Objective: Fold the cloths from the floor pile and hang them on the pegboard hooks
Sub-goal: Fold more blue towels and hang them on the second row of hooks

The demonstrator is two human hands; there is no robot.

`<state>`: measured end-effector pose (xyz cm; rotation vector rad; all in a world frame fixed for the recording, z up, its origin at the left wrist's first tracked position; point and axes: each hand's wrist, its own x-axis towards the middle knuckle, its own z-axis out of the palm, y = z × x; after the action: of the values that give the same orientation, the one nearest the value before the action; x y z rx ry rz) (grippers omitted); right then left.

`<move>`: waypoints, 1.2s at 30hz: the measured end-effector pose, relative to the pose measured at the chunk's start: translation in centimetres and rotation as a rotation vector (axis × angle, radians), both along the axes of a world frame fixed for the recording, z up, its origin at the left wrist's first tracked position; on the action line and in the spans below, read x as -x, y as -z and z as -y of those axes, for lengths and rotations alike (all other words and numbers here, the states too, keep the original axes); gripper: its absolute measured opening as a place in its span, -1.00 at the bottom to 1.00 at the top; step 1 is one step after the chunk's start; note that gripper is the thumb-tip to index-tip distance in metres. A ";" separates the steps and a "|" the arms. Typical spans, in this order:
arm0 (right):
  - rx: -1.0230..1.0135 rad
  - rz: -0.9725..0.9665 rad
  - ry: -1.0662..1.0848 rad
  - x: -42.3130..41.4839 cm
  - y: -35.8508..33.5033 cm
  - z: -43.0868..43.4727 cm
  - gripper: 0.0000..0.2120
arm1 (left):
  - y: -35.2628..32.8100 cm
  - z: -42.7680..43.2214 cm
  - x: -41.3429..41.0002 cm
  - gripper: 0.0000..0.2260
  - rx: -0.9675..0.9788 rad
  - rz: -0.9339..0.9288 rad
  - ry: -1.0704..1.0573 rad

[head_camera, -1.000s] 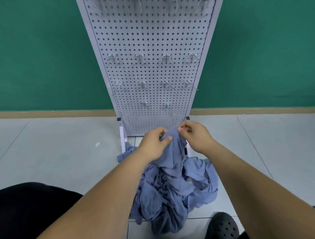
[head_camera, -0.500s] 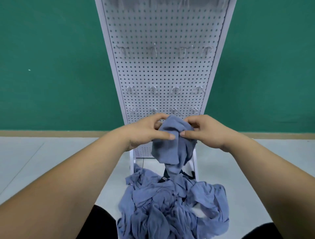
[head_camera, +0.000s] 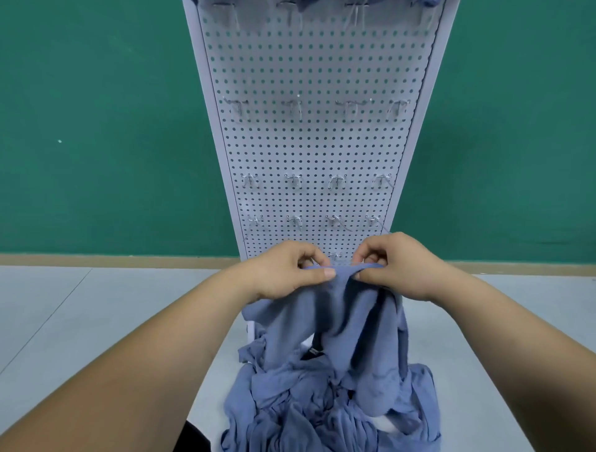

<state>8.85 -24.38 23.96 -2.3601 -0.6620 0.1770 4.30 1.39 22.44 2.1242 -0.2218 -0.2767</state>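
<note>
I hold one blue-grey cloth point(head_camera: 335, 309) up by its top edge in front of the white pegboard point(head_camera: 316, 145). My left hand point(head_camera: 287, 274) pinches the edge on the left, and my right hand point(head_camera: 396, 267) pinches it close beside. The cloth hangs down, bunched, onto the pile of blue cloths point(head_camera: 329, 409) on the floor below. Rows of metal hooks point(head_camera: 293, 180) stick out of the board above my hands. Blue cloth edges point(head_camera: 306, 4) show at the board's very top.
The pegboard stands on a pale tiled floor point(head_camera: 96, 316) against a green wall point(head_camera: 96, 129) with a tan skirting strip. A dark trouser leg point(head_camera: 190, 438) shows at the bottom edge, left of the pile.
My hands lifted one cloth off the pile and moved slightly apart along its top edge, so it hangs wider. The view tilted up the board.
</note>
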 end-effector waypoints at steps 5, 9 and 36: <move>0.055 -0.066 -0.033 -0.7 0.7 1.9 -0.74 | -0.4 -1.9 -1.1 -0.89 -0.107 0.146 0.001; 0.006 -0.208 -0.072 -0.8 0.7 4.2 -0.73 | 0.2 -3.8 -1.5 -0.87 -0.385 0.186 0.054; -0.159 -0.165 -0.025 0.4 3.2 1.0 -0.87 | 1.2 0.3 0.3 -0.79 -0.110 0.068 0.032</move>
<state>8.47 -25.34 20.74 -2.1588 -0.6032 0.3146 4.03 1.12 21.23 2.2424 -0.2867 -0.2400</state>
